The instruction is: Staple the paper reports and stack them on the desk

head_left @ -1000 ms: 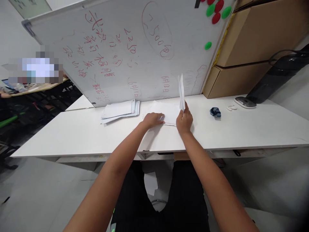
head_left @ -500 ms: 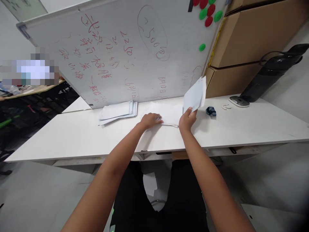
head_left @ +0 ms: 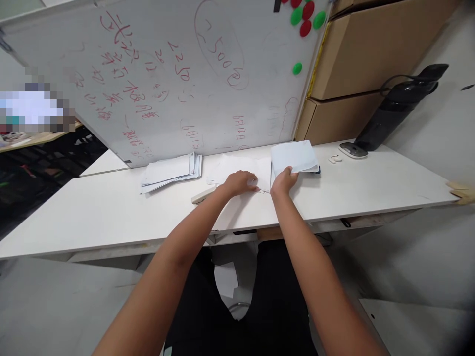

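My right hand point(head_left: 284, 182) grips a small stack of pale blue sheets point(head_left: 293, 155) by its near edge, thumb on top. The stack lies low over the desk, partly covering a dark blue item point(head_left: 317, 169). My left hand point(head_left: 242, 183) is curled at the near edge of the white papers point(head_left: 237, 165), thumb and fingers closing on them; its fingertips are partly hidden. Beside my left forearm lies a long off-white object point(head_left: 202, 196), partly covered by the arm. Farther left sits another pile of papers point(head_left: 168, 170).
A whiteboard point(head_left: 222, 109) with red writing and magnets stands behind the desk point(head_left: 111, 212). Cardboard boxes point(head_left: 356, 54), a dark bottle point(head_left: 393, 109), a computer mouse point(head_left: 353, 150) and small white pieces point(head_left: 335, 158) are at the right. A blurred person is at far left.
My right hand has lowered the blue sheets from upright to nearly flat, over the dark blue item. The view has shifted right, and the off-white object now shows by my left forearm.
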Demonstrator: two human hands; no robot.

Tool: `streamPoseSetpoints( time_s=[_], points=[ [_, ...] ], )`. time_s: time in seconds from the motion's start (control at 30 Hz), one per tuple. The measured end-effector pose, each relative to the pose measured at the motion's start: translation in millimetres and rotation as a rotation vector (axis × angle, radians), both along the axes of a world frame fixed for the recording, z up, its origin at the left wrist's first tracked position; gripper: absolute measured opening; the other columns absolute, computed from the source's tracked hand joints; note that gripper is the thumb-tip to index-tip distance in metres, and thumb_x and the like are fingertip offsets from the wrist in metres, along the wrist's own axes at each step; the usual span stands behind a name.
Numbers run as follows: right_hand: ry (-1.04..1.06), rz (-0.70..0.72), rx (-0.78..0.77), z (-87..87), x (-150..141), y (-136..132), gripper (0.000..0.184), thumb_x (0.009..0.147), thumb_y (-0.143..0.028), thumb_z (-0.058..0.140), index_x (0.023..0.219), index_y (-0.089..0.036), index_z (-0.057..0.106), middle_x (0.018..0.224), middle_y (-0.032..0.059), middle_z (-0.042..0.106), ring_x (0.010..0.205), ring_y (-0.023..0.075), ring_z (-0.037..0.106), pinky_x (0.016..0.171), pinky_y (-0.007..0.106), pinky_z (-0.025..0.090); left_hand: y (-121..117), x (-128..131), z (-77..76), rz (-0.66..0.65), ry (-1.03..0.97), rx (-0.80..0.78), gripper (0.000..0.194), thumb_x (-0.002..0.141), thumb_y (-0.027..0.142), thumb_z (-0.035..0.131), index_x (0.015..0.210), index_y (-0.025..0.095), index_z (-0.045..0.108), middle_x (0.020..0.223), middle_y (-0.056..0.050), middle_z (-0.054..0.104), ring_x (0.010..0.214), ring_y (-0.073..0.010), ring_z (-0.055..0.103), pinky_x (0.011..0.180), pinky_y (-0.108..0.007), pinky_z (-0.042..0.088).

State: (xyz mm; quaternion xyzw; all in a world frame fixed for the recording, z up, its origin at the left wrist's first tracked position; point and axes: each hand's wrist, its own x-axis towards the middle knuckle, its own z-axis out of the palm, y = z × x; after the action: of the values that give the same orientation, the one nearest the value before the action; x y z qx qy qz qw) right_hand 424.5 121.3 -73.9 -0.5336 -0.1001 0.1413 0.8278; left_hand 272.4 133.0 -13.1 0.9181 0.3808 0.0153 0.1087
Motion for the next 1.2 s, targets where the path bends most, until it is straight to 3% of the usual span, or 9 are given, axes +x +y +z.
streamPoseSetpoints(
  time_s=[0.23, 0.47, 0.63, 0.8, 0.97, 1.1, 1.2],
  points=[
    [0.099, 0.006, 0.027, 0.3, 1.0, 0.8, 0.029, 0.088, -0.026, 0.038, 0.111, -0.015, 0.054, 0.116, 0.0096, 0.062, 0.110, 0.0185, 0.059, 0.103, 0.039, 0.041, 3.4, -2.2, 4.2, -0.003, -0.029, -0.079, 0.036, 0.085, 0.049, 0.053, 0.108, 0.026, 0.067, 0.118, -0.001, 0.067, 0.103, -0.0208, 0.060, 0.089, -0.029, 0.044],
    [0.166, 0.032, 0.019, 0.3, 3.2, -0.4, 0.030, 0.088, -0.027, 0.039, 0.112, -0.015, 0.052, 0.118, 0.0105, 0.060, 0.108, 0.0177, 0.060, 0.101, 0.037, 0.044, -21.5, 19.0, 10.1, 0.088, 0.144, 0.103, 0.072, 0.072, 0.077, 0.049, 0.119, 0.023, 0.058, 0.122, -0.010, 0.057, 0.108, -0.0305, 0.054, 0.085, -0.039, 0.044],
    [0.163, 0.039, -0.033, -1.1, 5.1, -0.6, 0.030, 0.088, -0.028, 0.039, 0.112, -0.015, 0.051, 0.121, 0.0116, 0.059, 0.112, 0.0189, 0.058, 0.102, 0.039, 0.043, -30.1, 31.6, 8.4, 0.228, 0.226, 0.082, 0.078, 0.070, 0.081, 0.046, 0.119, 0.021, 0.053, 0.124, -0.014, 0.051, 0.105, -0.0319, 0.056, 0.085, -0.042, 0.043],
    [0.143, 0.027, -0.011, 1.0, 4.3, -0.2, 0.030, 0.088, -0.026, 0.038, 0.110, -0.012, 0.052, 0.120, 0.0136, 0.060, 0.110, 0.0194, 0.059, 0.102, 0.038, 0.042, -29.9, 28.6, 1.5, 0.238, 0.156, 0.066, 0.072, 0.073, 0.075, 0.050, 0.119, 0.020, 0.051, 0.126, -0.015, 0.048, 0.107, -0.0333, 0.056, 0.082, -0.041, 0.046],
    [0.135, 0.028, 0.019, 4.4, 2.5, -2.2, 0.031, 0.087, -0.025, 0.039, 0.111, -0.011, 0.053, 0.119, 0.0140, 0.060, 0.111, 0.0194, 0.059, 0.102, 0.037, 0.042, -29.6, 23.1, 4.0, 0.227, 0.127, 0.026, 0.057, 0.081, 0.065, 0.049, 0.117, 0.021, 0.054, 0.124, -0.013, 0.050, 0.103, -0.0303, 0.059, 0.080, -0.038, 0.047],
    [0.120, 0.039, 0.026, 4.0, 2.1, -2.2, 0.032, 0.087, -0.025, 0.038, 0.113, -0.014, 0.053, 0.118, 0.0116, 0.061, 0.109, 0.0189, 0.060, 0.101, 0.038, 0.043, -27.7, 18.7, 6.9, 0.214, 0.083, 0.001, 0.042, 0.091, 0.049, 0.037, 0.115, 0.021, 0.057, 0.120, -0.011, 0.055, 0.096, -0.0260, 0.062, 0.075, -0.035, 0.048],
    [0.124, 0.042, 0.031, 3.5, 2.2, -2.3, 0.033, 0.087, -0.025, 0.039, 0.114, -0.014, 0.054, 0.117, 0.0114, 0.062, 0.109, 0.0191, 0.060, 0.100, 0.038, 0.043, -23.3, 14.3, 6.5, 0.256, 0.034, 0.045, 0.031, 0.092, 0.034, 0.036, 0.106, 0.020, 0.060, 0.106, -0.010, 0.063, 0.092, -0.0247, 0.063, 0.072, -0.033, 0.047]
  ],
)
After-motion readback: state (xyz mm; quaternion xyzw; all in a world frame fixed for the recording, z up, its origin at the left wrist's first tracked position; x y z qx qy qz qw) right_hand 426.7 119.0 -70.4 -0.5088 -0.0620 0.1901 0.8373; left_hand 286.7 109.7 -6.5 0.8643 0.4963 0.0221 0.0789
